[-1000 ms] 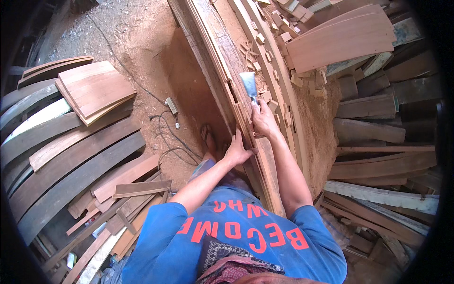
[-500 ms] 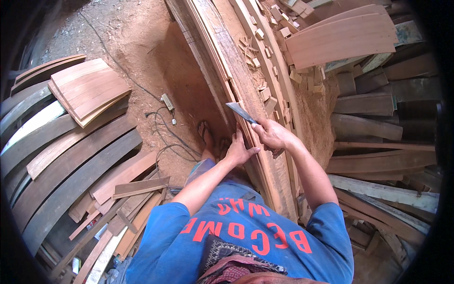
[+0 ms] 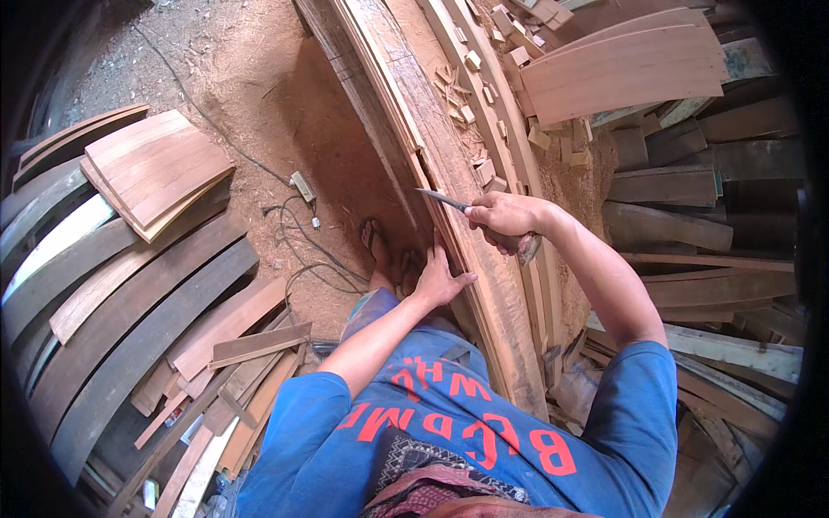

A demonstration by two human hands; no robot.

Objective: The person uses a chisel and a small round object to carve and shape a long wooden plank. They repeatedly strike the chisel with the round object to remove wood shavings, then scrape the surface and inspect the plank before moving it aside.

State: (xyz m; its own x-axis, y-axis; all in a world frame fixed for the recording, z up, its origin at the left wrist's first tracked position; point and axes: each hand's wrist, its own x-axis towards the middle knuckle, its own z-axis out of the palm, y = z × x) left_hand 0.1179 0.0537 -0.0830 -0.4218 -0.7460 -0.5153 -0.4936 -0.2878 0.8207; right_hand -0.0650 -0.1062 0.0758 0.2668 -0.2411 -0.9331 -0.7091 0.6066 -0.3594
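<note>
My right hand (image 3: 505,220) is closed round the handle of a flat metal blade tool (image 3: 440,198), held across the long wooden beam (image 3: 482,302) with its tip pointing left over thin stacked strips (image 3: 401,121) along the beam's left edge. My left hand (image 3: 440,274) grips the edge of these strips just below the tool, thumb to the right, some fingertips partly hidden. Whether the blade touches the wood, I cannot tell.
Curved planks (image 3: 151,315) and stacked boards (image 3: 155,164) lie at left. A cord with a socket block (image 3: 302,186) runs over the dusty ground (image 3: 233,86). Slatted lengths with small blocks (image 3: 473,60) run right of the beam, beside more boards (image 3: 622,69).
My right hand has swung the tool from pointing away to lying crosswise, blade leftward, and moved right and slightly toward me, elbow further out. My left hand stays on the strips.
</note>
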